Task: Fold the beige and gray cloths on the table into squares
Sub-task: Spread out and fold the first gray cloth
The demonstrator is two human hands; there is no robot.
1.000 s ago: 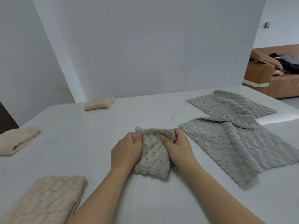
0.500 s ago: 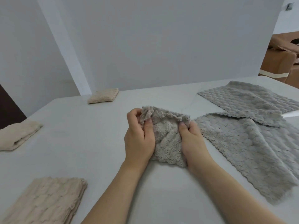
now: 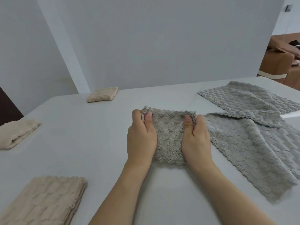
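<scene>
A small folded gray cloth (image 3: 168, 135) lies in the middle of the white table (image 3: 81, 127). My left hand (image 3: 141, 137) grips its left edge, thumb on top near the far left corner. My right hand (image 3: 194, 138) grips its right edge the same way, thumb on the far right corner. Two unfolded gray cloths lie to the right: a near one (image 3: 253, 150) and a far one (image 3: 240, 98), overlapping a little. Three folded beige cloths sit at the left: near (image 3: 43, 200), middle (image 3: 16, 133) and far (image 3: 102, 94).
A white wall stands behind the table's far edge. A brown sofa (image 3: 279, 62) is beyond the table at the upper right. The table's left edge runs by a dark opening (image 3: 8, 108).
Both hands lifted the small gray cloth's far edge and have now pulled it taut and flat between them; the thumbs now press its far corners. The view shifted slightly.
</scene>
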